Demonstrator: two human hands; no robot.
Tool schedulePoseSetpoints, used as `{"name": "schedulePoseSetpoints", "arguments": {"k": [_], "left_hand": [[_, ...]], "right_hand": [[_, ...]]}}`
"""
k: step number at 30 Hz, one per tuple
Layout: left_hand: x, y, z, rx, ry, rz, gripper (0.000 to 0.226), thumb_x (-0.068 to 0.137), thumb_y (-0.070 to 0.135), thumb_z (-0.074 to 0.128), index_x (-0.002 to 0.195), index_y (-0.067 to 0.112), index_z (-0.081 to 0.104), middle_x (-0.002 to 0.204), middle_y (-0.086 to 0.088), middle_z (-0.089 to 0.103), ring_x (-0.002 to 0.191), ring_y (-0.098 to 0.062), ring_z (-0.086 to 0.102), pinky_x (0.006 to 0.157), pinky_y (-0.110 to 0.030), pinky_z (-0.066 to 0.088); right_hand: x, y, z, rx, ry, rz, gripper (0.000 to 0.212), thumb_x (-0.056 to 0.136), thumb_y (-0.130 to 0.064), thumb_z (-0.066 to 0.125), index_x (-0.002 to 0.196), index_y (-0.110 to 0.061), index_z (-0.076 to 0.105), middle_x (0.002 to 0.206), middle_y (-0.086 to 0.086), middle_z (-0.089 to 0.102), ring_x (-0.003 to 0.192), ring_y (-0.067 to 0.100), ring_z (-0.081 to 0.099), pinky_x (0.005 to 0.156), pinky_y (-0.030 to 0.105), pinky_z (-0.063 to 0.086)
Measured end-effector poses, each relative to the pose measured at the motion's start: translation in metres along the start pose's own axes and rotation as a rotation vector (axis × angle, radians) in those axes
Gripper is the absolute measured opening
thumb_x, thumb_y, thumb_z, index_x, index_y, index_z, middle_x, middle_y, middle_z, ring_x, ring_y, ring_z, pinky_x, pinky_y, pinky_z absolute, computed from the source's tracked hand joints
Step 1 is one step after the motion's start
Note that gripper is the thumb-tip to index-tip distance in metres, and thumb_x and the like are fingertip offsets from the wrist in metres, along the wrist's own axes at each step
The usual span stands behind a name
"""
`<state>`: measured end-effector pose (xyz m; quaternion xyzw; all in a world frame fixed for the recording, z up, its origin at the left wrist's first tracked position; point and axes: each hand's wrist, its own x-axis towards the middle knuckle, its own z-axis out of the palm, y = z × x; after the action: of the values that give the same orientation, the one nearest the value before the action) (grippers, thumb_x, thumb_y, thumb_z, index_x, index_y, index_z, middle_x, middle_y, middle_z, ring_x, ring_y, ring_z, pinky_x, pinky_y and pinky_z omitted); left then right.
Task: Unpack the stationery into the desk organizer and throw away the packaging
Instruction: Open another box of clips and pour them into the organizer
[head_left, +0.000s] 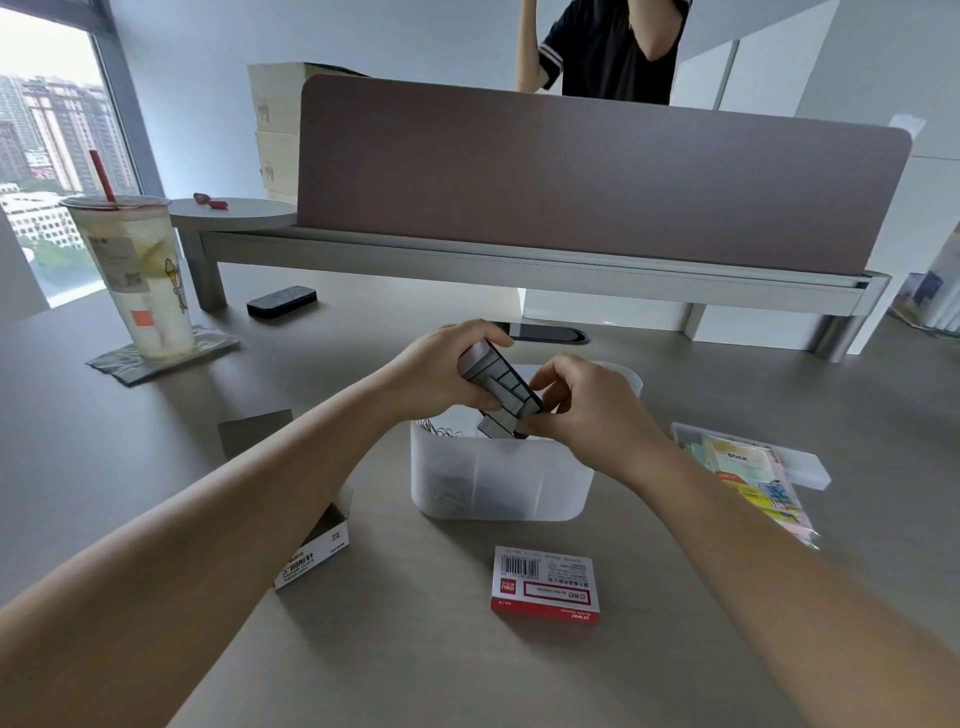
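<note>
I hold a long grey and black pack (501, 387) tilted over the translucent white desk organizer (498, 483). My left hand (447, 366) grips its upper end and my right hand (582, 405) pinches its lower end just above the organizer's rim. Metal paper clips (439, 428) lie in the organizer's left compartment. An open white paper clip box (317, 548) lies on its side under my left forearm. A red and white staples box (545, 584) lies flat in front of the organizer. A pack of sticky notes (748, 475) rests on a clear case at the right.
A tall iced drink with a red straw (137, 270) stands on a grey napkin at the left. A black eraser-like block (281, 301) lies near the desk divider (571, 171). A grey card (254, 431) lies left of the organizer. A person stands behind the divider.
</note>
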<state>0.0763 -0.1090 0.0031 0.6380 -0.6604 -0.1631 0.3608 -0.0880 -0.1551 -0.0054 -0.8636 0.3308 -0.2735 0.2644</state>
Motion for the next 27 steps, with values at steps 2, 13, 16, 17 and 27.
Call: {"name": "schedulePoseSetpoints", "arguments": {"k": [2,13,16,17,27], "left_hand": [[0.0001,0.0001,-0.0003,-0.013,-0.008,-0.003,0.061,0.066,0.002,0.074,0.120,0.018,0.050,0.104,0.003,0.049,0.098,-0.019,0.049,0.089,-0.030,0.044],[0.0009,-0.0005,-0.0019,-0.144,-0.005,0.003,0.057,0.077,-0.007,0.059,0.127,0.017,0.047,0.113,0.002,0.050,0.110,-0.018,0.049,0.091,-0.025,0.043],[0.0022,-0.0011,-0.0012,-0.128,-0.002,0.011,0.056,0.078,-0.008,0.058,0.127,0.017,0.047,0.111,0.001,0.050,0.110,-0.020,0.049,0.093,-0.028,0.044],[0.0027,-0.0011,-0.0008,-0.119,0.001,0.016,0.056,0.078,-0.008,0.058,0.127,0.017,0.047,0.112,0.001,0.050,0.112,-0.021,0.049,0.096,-0.031,0.044],[0.0013,0.0011,-0.0003,-0.116,0.060,0.058,0.044,0.084,-0.002,0.052,0.124,0.016,0.051,0.113,0.005,0.051,0.112,-0.018,0.049,0.098,-0.029,0.042]], "right_hand": [[-0.0005,0.0003,-0.0005,-0.003,-0.001,-0.002,0.031,0.070,-0.020,0.072,0.094,-0.013,0.053,0.068,-0.014,0.049,0.062,0.003,0.047,0.055,0.020,0.038],[-0.0013,0.0015,-0.0054,0.024,0.008,0.001,0.034,0.071,-0.008,0.070,0.102,-0.011,0.057,0.086,0.001,0.061,0.074,0.014,0.057,0.059,0.007,0.042],[-0.0023,0.0012,-0.0047,0.003,0.020,-0.025,0.035,0.072,-0.009,0.068,0.105,-0.011,0.058,0.087,-0.003,0.058,0.069,0.009,0.053,0.060,0.009,0.039],[-0.0024,0.0014,-0.0044,0.004,0.027,-0.030,0.035,0.072,-0.010,0.068,0.106,-0.011,0.058,0.088,-0.003,0.057,0.068,0.007,0.052,0.061,0.010,0.039],[-0.0019,0.0020,-0.0025,0.024,0.021,-0.034,0.042,0.072,-0.014,0.069,0.111,-0.013,0.053,0.081,-0.010,0.051,0.067,0.004,0.050,0.061,0.016,0.041]]}}
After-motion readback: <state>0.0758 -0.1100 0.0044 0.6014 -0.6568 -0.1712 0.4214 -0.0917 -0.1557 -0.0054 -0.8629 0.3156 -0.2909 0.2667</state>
